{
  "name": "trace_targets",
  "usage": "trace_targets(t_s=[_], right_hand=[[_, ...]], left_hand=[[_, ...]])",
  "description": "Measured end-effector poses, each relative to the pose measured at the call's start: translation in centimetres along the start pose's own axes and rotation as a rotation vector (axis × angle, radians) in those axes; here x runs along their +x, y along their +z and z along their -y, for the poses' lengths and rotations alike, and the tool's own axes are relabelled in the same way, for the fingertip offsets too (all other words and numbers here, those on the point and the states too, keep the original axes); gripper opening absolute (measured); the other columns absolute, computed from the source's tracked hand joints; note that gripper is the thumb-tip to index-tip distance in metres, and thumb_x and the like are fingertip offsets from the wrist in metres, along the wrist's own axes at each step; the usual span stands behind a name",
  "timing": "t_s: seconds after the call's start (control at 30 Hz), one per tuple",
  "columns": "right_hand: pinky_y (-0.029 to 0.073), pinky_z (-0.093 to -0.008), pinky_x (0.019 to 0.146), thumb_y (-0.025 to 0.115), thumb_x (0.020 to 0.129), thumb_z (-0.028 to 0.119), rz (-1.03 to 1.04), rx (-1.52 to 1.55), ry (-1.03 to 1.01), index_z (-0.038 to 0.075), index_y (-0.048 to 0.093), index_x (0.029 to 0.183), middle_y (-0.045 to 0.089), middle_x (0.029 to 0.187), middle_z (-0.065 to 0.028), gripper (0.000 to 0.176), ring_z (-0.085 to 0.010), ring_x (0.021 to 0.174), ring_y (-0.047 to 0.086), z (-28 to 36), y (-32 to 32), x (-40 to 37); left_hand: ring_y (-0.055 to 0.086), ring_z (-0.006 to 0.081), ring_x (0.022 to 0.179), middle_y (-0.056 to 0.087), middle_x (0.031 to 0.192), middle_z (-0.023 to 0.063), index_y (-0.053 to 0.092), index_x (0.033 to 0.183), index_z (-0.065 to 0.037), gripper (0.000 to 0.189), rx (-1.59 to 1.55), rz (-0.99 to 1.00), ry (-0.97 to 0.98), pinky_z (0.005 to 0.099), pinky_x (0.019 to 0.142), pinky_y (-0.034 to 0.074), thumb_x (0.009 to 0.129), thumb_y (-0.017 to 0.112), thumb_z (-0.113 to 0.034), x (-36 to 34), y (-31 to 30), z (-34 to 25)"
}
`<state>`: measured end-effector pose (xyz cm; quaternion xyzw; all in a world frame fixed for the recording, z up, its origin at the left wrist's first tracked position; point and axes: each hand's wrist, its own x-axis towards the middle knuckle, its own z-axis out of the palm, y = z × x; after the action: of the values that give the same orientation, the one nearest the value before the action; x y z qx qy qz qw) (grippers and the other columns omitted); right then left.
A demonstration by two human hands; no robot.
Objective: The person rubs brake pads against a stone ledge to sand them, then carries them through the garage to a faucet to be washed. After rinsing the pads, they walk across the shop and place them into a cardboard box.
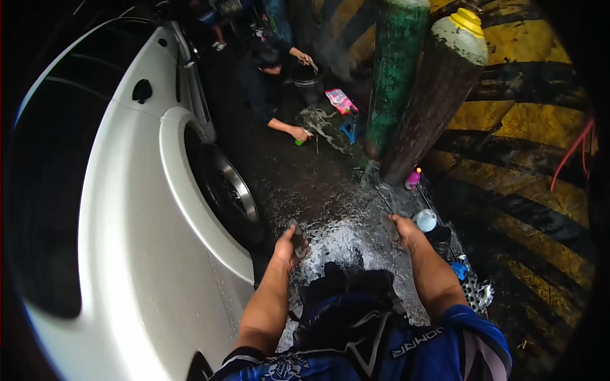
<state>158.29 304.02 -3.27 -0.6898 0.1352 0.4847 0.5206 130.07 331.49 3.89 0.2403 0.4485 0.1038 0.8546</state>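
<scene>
From here, the left grip [286, 250] and right grip [405, 230] each seem clasped round a blurred grey thing [298, 240], probably light, slippery, best held edgewise.

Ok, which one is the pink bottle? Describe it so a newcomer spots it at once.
Start at the yellow-and-black striped wall and the two tall cylinders beside it, one green, one dark with a yellow top. Near the dark one's foot sits the pink bottle. Its vivid pink body and small orange cap set it apart from the pale container nearby.

Left hand [291, 246], right hand [403, 230] well apart
</scene>
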Motion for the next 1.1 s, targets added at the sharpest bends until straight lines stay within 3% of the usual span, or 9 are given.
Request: trace_targets(t_s=[0.17,0.27,0.4,0.47,0.77,0.93,0.97,1.03,1.1], right_hand=[[0.052,-0.0387,0.058,0.050,0.098,0.033,0.023,0.351,0.005,0.004,0.063,0.111,0.069,0.089,-0.0120,0.035,-0.0252,0.070,0.065,11.8,3.9,7.4],[0.053,-0.0378,0.060,0.047,0.100,0.036,0.086,0.405,0.028,0.005,0.062,0.113,0.069,0.091,-0.0117,0.036,-0.0245,0.071,0.066,18.9,6.0,13.0],[0.053,-0.0400,0.059,0.047,0.101,0.034,-0.007,0.505,0.035,0.005,0.061,0.114,0.067,0.088,-0.0115,0.034,-0.0249,0.070,0.065,26.8,10.3,26.2],[0.053,-0.0401,0.059,0.047,0.101,0.033,-0.031,0.467,0.093,0.005,0.061,0.114,0.067,0.087,-0.0112,0.034,-0.0247,0.070,0.064,30.6,13.0,30.9],[0.054,-0.0397,0.063,0.055,0.096,0.031,0.126,0.479,0.118,0.006,0.059,0.115,0.066,0.095,-0.0121,0.032,-0.0239,0.074,0.064,44.8,23.0,39.6],[0.054,-0.0379,0.069,0.053,0.094,0.028,-0.054,0.558,0.037,0.006,0.054,0.124,0.065,0.101,-0.0133,0.037,-0.0243,0.083,0.064,48.2,26.8,41.5],[0.053,-0.0379,0.071,0.052,0.094,0.030,-0.117,0.597,0.038,0.006,0.053,0.125,0.065,0.101,-0.0138,0.039,-0.0248,0.086,0.063,48.4,27.6,41.8],[0.054,-0.0387,0.071,0.051,0.095,0.031,-0.172,0.648,0.078,0.005,0.053,0.125,0.065,0.101,-0.0140,0.040,-0.0254,0.085,0.063,49.2,29.3,41.9],[0.055,-0.0392,0.066,0.051,0.095,0.031,-0.200,0.709,0.116,0.006,0.051,0.127,0.064,0.101,-0.0143,0.041,-0.0265,0.085,0.064,49.6,31.0,42.8]], left_hand=[[0.059,0.0222,0.069,0.059,0.082,0.0074,0.055,0.099,-0.010,0.021,0.084,0.042,0.008,0.0385,0.061,0.053,0.093,0.063,-0.029,10.6,9.3,-14.5],[0.059,0.0223,0.068,0.059,0.082,0.0075,0.056,0.098,-0.008,0.021,0.123,0.037,0.000,0.0380,0.061,0.053,0.093,0.063,-0.027,20.7,12.1,-20.8],[0.059,0.0217,0.071,0.058,0.084,0.0070,0.057,0.095,-0.006,0.012,0.093,-0.014,-0.002,0.0370,0.062,0.054,0.093,0.060,-0.017,35.5,16.1,-27.8],[0.058,0.0208,0.073,0.057,0.085,0.0062,0.058,0.095,-0.006,0.004,0.127,-0.077,-0.039,0.0354,0.062,0.054,0.094,0.057,-0.010,40.5,16.8,-30.3],[0.057,0.0168,0.067,0.056,0.080,0.0019,0.058,0.095,-0.009,0.004,0.049,-0.067,-0.134,0.0320,0.057,0.051,0.093,0.060,-0.012,63.0,20.5,-41.0],[0.054,0.0152,0.064,0.055,0.079,0.0015,0.056,0.098,-0.010,0.006,0.021,-0.098,-0.282,0.0307,0.051,0.048,0.094,0.060,-0.012,75.2,22.5,-44.9],[0.051,0.0130,0.060,0.054,0.077,-0.0001,0.057,0.095,-0.009,0.005,0.150,-0.123,-0.374,0.0285,0.048,0.045,0.094,0.060,-0.013,77.0,23.1,-45.4],[0.055,0.0137,0.067,0.053,0.079,-0.0008,0.059,0.093,-0.011,0.006,0.362,-0.161,-0.404,0.0304,0.056,0.049,0.094,0.060,-0.017,80.2,23.6,-45.0],[0.057,0.0111,0.071,0.057,0.083,0.0005,0.060,0.098,-0.009,0.009,0.455,-0.046,-0.454,0.0249,0.056,0.050,0.095,0.059,-0.017,83.2,24.0,-44.9]])
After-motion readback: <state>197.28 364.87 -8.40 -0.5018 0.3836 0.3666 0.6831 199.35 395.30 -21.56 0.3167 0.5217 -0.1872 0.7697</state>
